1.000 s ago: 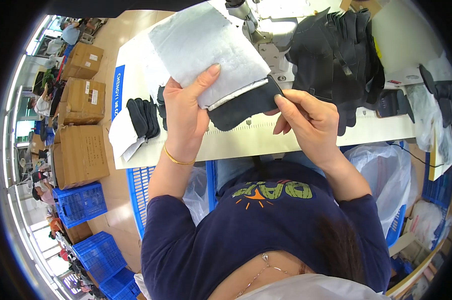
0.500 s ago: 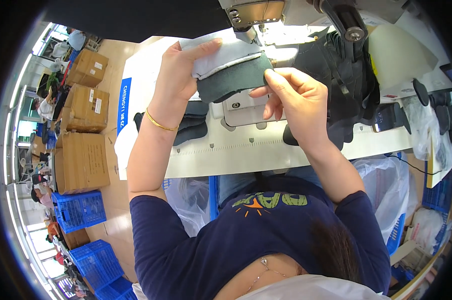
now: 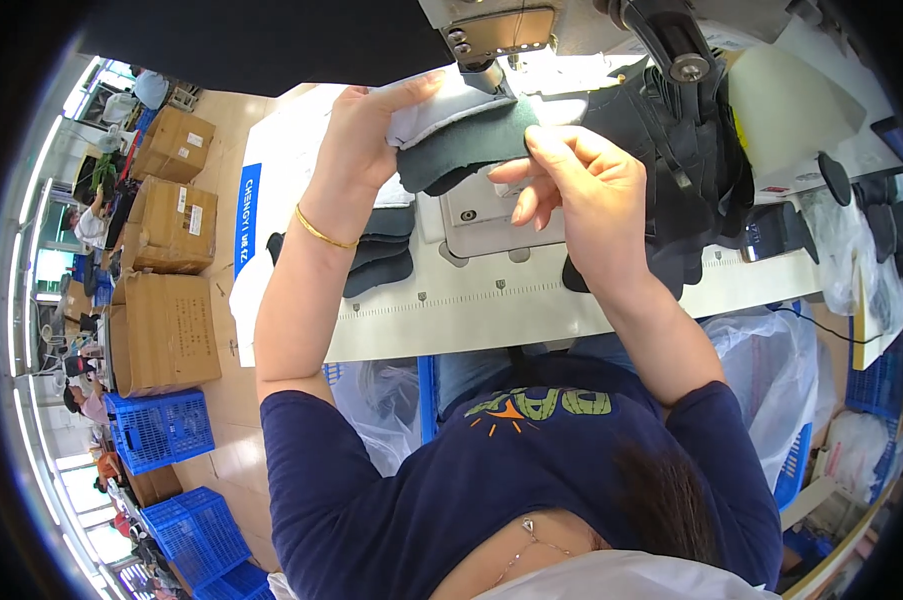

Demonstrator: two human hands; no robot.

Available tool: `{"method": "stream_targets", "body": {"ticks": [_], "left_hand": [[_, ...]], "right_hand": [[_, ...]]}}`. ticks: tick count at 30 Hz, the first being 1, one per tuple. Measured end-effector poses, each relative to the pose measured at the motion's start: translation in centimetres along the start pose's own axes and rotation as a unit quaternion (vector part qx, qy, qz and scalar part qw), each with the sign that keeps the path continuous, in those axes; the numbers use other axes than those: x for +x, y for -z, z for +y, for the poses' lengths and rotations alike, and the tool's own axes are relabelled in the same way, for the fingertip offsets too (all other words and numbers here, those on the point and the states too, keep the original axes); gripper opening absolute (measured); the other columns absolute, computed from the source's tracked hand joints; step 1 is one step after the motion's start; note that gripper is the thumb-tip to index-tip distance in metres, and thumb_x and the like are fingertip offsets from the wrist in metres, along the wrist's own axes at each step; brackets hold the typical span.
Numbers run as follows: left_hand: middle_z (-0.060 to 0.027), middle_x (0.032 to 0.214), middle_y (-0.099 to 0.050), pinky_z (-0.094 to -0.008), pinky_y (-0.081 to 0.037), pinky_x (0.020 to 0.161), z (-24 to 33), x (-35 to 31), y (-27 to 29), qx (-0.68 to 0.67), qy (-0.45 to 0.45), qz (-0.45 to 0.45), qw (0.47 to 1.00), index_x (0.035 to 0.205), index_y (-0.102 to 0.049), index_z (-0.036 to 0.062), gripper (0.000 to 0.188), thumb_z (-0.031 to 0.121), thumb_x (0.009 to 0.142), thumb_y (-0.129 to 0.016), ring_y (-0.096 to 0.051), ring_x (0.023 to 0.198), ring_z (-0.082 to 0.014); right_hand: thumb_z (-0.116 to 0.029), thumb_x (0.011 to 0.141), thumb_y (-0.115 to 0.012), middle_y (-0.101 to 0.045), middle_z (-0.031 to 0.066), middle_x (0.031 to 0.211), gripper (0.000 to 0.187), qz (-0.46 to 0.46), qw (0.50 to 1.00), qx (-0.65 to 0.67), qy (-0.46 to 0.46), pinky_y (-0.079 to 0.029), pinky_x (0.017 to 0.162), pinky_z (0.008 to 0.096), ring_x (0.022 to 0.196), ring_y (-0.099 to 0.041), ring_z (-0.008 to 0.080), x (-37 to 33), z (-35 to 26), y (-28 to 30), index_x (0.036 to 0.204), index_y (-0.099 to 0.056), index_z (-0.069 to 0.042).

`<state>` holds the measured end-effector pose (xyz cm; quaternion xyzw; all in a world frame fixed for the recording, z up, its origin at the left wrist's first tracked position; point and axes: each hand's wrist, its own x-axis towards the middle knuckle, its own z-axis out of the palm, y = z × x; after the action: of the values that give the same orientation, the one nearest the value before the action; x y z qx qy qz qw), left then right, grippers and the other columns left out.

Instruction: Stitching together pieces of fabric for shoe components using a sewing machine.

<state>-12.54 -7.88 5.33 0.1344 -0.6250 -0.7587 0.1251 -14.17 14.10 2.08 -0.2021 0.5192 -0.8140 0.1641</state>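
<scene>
Two hands up at the head of a sewing machine point(image 3: 491, 35), both on one layered fabric piece point(image 3: 461, 135): dark grey cloth below, pale grey-white layer on top. Left hand point(image 3: 356, 140) clamped on the piece's left edge, thumb over the pale layer, fingers underneath; gold bangle point(image 3: 316, 232) round that wrist. Right hand point(image 3: 581, 185) at the piece's right end, fingertips point(image 3: 536, 140) pinching the dark edge, remaining fingers loosely curled. Piece held off the white surface point(image 3: 471, 310), just below the machine's presser foot, above a grey metal plate point(image 3: 481, 215). Small stack of dark fabric pieces point(image 3: 381, 255) lying on the surface beneath the left wrist. Heap of black fabric point(image 3: 691, 170) right of the right hand. Cardboard boxes point(image 3: 166, 270) and blue crates point(image 3: 161, 430) on the floor at far left.
</scene>
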Motion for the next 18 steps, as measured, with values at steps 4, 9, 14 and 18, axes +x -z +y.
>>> {"method": "stream_targets", "body": {"ticks": [4, 9, 14, 18], "left_hand": [[-0.0204, 0.099, -0.070, -0.0339, -0.059, 0.073, 0.1, 0.3, 0.0, 0.024, 0.001, 0.029, 0.999, 0.102, -0.068, -0.0165, 0.031, 0.004, 0.080, -0.076, -0.071, 0.081, -0.0250], [-0.0202, 0.099, -0.070, -0.0346, -0.058, 0.075, 0.6, 0.2, -0.8, 0.029, 0.002, 0.028, 0.999, 0.102, -0.068, -0.0156, 0.028, 0.002, 0.082, -0.075, -0.070, 0.086, -0.0255], [-0.0187, 0.100, -0.070, -0.0352, -0.058, 0.075, 0.4, 0.7, -0.1, 0.015, 0.010, 0.006, 1.000, 0.104, -0.068, -0.0147, 0.026, 0.000, 0.083, -0.073, -0.070, 0.087, -0.0256], [-0.0127, 0.097, -0.071, -0.0301, -0.057, 0.074, 0.2, 0.8, -0.1, 0.057, 0.003, -0.012, 0.998, 0.107, -0.067, -0.0020, 0.029, 0.012, 0.083, -0.075, -0.071, 0.084, -0.0207]], "right_hand": [[-0.016, 0.100, -0.057, -0.075, 0.0122, 0.083, 0.022, -0.002, 1.000, 0.004, -0.009, -0.047, 0.049, 0.0204, 0.055, -0.065, 0.0085, 0.0, 0.1, -0.1, 0.089, -0.065, 0.001], [-0.017, 0.101, -0.057, -0.075, 0.0160, 0.086, 0.021, -0.009, 1.000, 0.011, -0.013, -0.049, 0.052, 0.0224, 0.058, -0.066, 0.0126, -0.1, 0.1, -0.1, 0.093, -0.065, 0.001], [-0.016, 0.101, -0.056, -0.075, 0.0157, 0.086, 0.021, -0.008, 1.000, 0.018, -0.012, -0.050, 0.051, 0.0219, 0.058, -0.067, 0.0125, -0.1, 0.1, -0.2, 0.092, -0.064, 0.002], [-0.015, 0.101, -0.055, -0.074, 0.0152, 0.085, 0.021, -0.009, 1.000, 0.022, -0.008, -0.050, 0.051, 0.0213, 0.059, -0.068, 0.0123, -0.1, 0.3, -0.1, 0.092, -0.064, 0.002]]}}
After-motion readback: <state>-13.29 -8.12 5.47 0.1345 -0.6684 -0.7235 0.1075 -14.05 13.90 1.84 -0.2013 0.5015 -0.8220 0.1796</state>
